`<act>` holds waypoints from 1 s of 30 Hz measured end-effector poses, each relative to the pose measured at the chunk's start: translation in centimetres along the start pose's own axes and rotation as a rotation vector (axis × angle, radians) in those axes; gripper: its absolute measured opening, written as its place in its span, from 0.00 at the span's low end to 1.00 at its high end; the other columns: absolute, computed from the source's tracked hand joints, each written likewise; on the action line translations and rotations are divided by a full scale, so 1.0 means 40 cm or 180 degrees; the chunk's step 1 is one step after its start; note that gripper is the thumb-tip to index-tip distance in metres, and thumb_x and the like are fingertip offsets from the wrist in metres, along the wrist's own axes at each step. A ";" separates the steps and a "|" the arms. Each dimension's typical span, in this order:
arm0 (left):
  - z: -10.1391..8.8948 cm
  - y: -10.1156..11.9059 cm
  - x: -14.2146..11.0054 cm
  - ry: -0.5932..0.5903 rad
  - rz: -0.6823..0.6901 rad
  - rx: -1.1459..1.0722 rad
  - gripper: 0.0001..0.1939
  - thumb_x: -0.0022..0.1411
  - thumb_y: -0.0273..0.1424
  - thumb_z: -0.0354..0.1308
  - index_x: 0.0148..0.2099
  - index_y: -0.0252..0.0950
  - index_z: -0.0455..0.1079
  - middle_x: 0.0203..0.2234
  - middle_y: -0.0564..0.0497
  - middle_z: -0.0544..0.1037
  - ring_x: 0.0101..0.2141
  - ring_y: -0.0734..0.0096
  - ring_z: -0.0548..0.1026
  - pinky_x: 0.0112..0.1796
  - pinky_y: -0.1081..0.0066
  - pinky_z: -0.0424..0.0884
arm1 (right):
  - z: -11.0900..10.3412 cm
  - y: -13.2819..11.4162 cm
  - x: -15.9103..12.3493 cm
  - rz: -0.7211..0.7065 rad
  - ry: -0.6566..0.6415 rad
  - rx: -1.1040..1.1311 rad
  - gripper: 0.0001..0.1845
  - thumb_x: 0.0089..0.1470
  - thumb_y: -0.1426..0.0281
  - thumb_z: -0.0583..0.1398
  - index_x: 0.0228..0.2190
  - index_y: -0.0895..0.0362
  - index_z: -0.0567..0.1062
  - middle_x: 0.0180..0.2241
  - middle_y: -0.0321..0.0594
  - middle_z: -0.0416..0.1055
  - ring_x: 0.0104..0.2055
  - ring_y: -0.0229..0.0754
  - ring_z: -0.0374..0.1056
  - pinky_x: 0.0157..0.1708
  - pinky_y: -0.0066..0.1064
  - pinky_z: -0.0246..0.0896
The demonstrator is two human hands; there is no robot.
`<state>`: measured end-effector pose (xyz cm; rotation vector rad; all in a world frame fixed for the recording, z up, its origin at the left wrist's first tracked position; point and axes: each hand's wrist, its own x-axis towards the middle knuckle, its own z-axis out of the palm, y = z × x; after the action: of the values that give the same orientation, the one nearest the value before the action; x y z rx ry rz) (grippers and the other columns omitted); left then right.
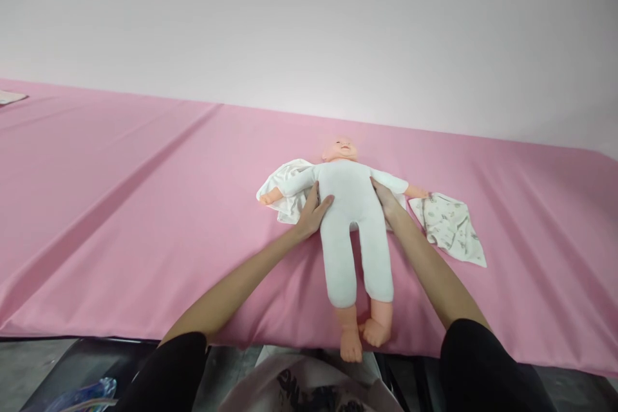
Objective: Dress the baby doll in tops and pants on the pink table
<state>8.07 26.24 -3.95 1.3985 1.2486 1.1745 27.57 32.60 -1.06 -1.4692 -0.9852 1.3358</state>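
A baby doll [351,196] with a white cloth body lies on its back, its head away from me and its bare feet at the table's front edge. My left hand [313,211] grips the left side of its torso, thumb on the front and fingers partly hidden behind. On the opposite side my right hand [385,201] holds the torso, most of its fingers tucked out of sight. A white garment [290,175] is spread partly beneath the doll's shoulders and arms. Near the doll's right-hand arm in the view lies a small printed cloth [452,225].
A pink cover [145,206] with several creases drapes the table. Behind it rises a white wall [290,32]. At the far left edge is a pale flat item [10,97]. Below the table's front, a dark chair [77,367] bears a blue clear plastic item [89,394].
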 end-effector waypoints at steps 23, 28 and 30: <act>-0.342 0.167 0.114 0.1831 0.0608 0.0772 0.12 0.53 0.31 0.50 0.35 0.35 0.74 0.24 0.52 0.75 0.24 0.74 0.73 0.29 0.75 0.69 | 0.379 -0.063 0.030 -0.3222 -0.1228 -0.4501 0.20 0.48 0.79 0.54 0.45 0.61 0.66 0.45 0.48 0.70 0.46 0.49 0.67 0.45 0.39 0.61; -0.365 0.087 0.152 0.2360 0.0543 0.0888 0.17 0.58 0.29 0.43 0.44 0.34 0.70 0.37 0.45 0.77 0.37 0.67 0.76 0.37 0.70 0.72 | 0.340 -0.069 0.046 -0.2839 0.0001 -0.1827 0.16 0.39 0.74 0.55 0.35 0.55 0.61 0.30 0.34 0.66 0.31 0.40 0.63 0.32 0.30 0.59; -0.346 0.047 0.162 0.2014 0.0334 0.1563 0.18 0.60 0.31 0.45 0.47 0.33 0.70 0.44 0.41 0.76 0.45 0.61 0.74 0.48 0.63 0.68 | 0.331 -0.072 0.043 -0.2766 0.0081 -0.1211 0.17 0.36 0.74 0.55 0.33 0.54 0.61 0.28 0.31 0.64 0.29 0.39 0.61 0.30 0.28 0.58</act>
<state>-5.07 32.90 0.51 1.4991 2.0319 1.5179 14.62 36.40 0.95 -1.0785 -1.6678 0.5108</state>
